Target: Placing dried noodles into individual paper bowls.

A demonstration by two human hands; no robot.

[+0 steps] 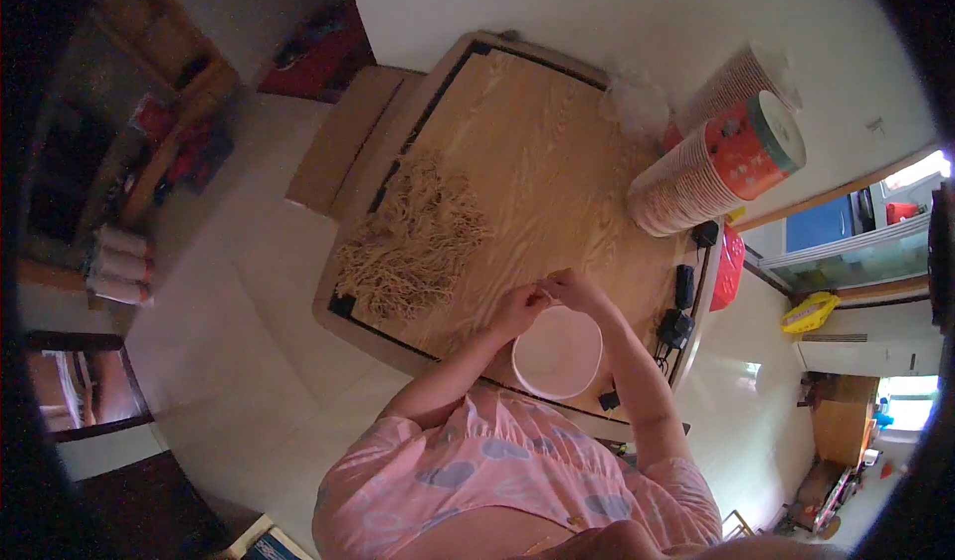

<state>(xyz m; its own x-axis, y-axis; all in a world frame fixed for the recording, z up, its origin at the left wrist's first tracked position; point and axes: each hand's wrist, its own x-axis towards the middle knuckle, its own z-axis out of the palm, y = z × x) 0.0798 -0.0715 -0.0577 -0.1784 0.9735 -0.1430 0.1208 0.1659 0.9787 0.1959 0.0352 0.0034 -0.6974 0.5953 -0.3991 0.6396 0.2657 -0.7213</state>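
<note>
A white, round-mouthed tub (559, 353) stands at the table's near edge, close to my body, its inside facing up. My left hand (521, 309) and my right hand (575, 291) meet at its far rim, fingertips pinched close together. What lies between the fingertips is too small to make out. To the left of my hands, a tangled heap of beige cords (413, 242) spreads over the wooden tabletop (537, 152).
Nested red paper tubs (686, 184) lean at the table's right side, with another stack (741, 88) behind. Clear plastic wrap (637, 102) lies beside them. Black adapters (676, 327) line the right edge, near a red basket (729, 267). A cardboard box (338, 147) stands beyond the left edge.
</note>
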